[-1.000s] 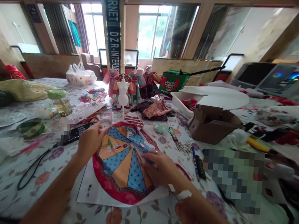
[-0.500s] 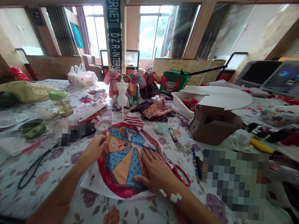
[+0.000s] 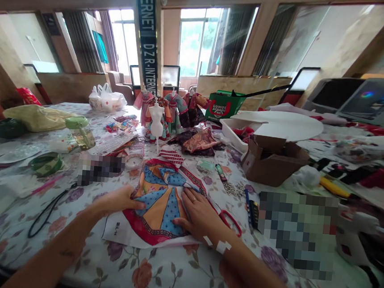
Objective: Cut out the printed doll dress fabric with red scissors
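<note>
A round printed fabric piece (image 3: 162, 208) lies in front of me, with blue and orange wedges and a red border. Its left side is lifted and folded inward. My left hand (image 3: 122, 200) grips that left edge, thumb on top and fingers partly hidden beneath. Flat on the right part of the fabric rests my right hand (image 3: 199, 214), fingers spread. Under the cloth a white sheet (image 3: 117, 231) sticks out at the lower left. Red-handled scissors (image 3: 231, 222) lie just right of my right hand, their blades mostly hidden.
Behind the fabric stand a small white mannequin (image 3: 157, 118) and several dressed miniature forms. Dark patterned cloth (image 3: 199, 141) lies beside them. To the right are a cardboard box (image 3: 271, 162) and a pen (image 3: 247, 205). A roll of tape (image 3: 134, 160) and a bottle (image 3: 80, 133) stand left.
My left hand has turned and taken the fabric's left edge further inward, so the left border is folded over and more white sheet shows. The right hand stays almost in place.
</note>
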`<state>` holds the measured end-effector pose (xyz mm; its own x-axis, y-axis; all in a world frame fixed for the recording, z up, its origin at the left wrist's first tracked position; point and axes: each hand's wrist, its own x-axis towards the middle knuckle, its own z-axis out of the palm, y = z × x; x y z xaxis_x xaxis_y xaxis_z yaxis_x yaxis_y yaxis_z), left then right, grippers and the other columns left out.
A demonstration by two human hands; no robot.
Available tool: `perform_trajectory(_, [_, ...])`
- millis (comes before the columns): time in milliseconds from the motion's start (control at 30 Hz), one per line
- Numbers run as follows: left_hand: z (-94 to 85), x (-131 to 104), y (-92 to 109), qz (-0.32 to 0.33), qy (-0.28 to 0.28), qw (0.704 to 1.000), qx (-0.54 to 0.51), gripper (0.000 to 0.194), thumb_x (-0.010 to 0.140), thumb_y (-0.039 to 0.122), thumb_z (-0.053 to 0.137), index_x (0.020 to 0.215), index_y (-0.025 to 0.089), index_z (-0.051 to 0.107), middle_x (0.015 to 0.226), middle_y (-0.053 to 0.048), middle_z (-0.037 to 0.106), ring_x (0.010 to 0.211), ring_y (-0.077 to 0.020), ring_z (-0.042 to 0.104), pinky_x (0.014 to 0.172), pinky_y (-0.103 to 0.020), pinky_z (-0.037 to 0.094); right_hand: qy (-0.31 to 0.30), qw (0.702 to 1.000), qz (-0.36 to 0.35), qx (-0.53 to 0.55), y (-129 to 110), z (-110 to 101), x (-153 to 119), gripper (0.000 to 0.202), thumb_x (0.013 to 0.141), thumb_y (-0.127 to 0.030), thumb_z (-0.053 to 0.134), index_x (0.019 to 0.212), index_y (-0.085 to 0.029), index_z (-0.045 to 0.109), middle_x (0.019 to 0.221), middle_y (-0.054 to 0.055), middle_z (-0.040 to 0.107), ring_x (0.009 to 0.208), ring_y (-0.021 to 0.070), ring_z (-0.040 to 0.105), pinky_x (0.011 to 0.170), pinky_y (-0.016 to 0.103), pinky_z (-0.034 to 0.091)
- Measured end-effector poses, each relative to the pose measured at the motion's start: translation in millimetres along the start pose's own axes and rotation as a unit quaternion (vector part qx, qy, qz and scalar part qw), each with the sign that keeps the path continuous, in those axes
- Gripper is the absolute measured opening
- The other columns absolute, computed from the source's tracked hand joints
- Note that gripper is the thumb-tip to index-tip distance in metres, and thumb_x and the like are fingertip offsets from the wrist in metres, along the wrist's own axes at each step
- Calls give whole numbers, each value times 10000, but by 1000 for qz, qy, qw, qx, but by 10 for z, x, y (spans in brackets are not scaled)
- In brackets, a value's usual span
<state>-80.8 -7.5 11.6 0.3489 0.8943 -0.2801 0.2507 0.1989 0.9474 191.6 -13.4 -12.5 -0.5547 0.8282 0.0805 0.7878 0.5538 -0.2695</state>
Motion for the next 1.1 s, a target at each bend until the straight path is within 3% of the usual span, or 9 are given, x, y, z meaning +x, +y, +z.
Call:
perform_trajectory(133, [125, 152, 18, 33, 80, 990, -114, 269, 603, 319, 785, 796, 145, 715, 846, -56, 746, 920, -234, 665, 904, -338, 490, 31, 999, -20, 33, -27, -27, 9, 735, 789, -520, 604, 1334, -47, 463, 1390, 233, 433, 1306, 346, 371, 1064, 478, 318])
perform_trajectory(267, [304, 324, 1, 43, 146, 973, -173, 302, 677, 368, 716, 884, 151, 672, 844, -58, 736, 887, -224, 679, 830, -327, 528, 87, 990, -44, 101, -70, -120, -19, 537, 692, -527, 711, 1070, -149, 659, 1112, 140, 638, 1058, 288, 557, 931, 398, 429])
perform_trajectory(367, [373, 367, 12, -1, 125, 971, -204, 315, 710, 387, 687, 892, 131, 668, 778, -101, 730, 774, -259, 700, 687, -365, 569, 48, 988, -85, 122, -92, -103, -49, 405, 580, -477, 809, 834, -192, 675, 888, 50, 659, 834, 211, 590, 766, 300, 458])
perform_trajectory(467, [352, 316, 55, -43, 78, 973, -213, 368, 748, 445, 654, 950, 139, 678, 806, -111, 737, 782, -265, 702, 675, -362, 573, 18, 988, -125, 94, -93, -28, -67, 108, 739, -258, 708, 749, -188, 626, 773, 11, 635, 718, 148, 568, 648, 225, 409])
perform_trajectory(500, [331, 285, 71, -55, 61, 974, -211, 380, 749, 446, 659, 982, 146, 678, 835, -103, 741, 800, -256, 701, 691, -348, 571, 33, 989, -128, 68, -90, -9, -71, 38, 784, -182, 630, 751, -184, 611, 761, 12, 626, 695, 141, 556, 622, 222, 389])
perform_trajectory(633, [244, 186, 94, -95, 10, 978, -183, 405, 622, 260, 800, 987, 120, 693, 877, -95, 746, 744, -227, 701, 660, -286, 560, 176, 975, -135, -15, -69, -2, -104, 178, 839, -71, 438, 762, -175, 560, 736, 30, 583, 624, 141, 493, 562, 242, 327])
perform_trajectory(767, [231, 243, 69, -83, 35, 973, -212, 308, 650, 206, 780, 927, 102, 695, 818, -91, 743, 744, -215, 700, 698, -274, 555, 283, 932, -225, -8, -79, -14, -150, 202, 846, -69, 390, 783, -177, 549, 819, 57, 582, 659, 148, 485, 604, 253, 351])
perform_trajectory(933, [318, 416, 72, -56, 99, 956, -270, 143, 769, 130, 645, 912, 131, 647, 760, -64, 733, 770, -197, 704, 754, -292, 560, 166, 950, -264, 13, -167, 58, -140, 137, 757, -78, 471, 720, -194, 535, 784, 27, 591, 620, 140, 474, 543, 256, 313])
perform_trajectory(1100, [524, 433, 117, -86, 86, 954, -274, 141, 823, 242, 601, 861, 111, 639, 734, -102, 725, 711, -233, 701, 675, -352, 574, 70, 971, -219, 65, -185, 70, -115, 115, 711, -89, 502, 701, -192, 552, 745, 6, 582, 583, 119, 475, 509, 231, 292])
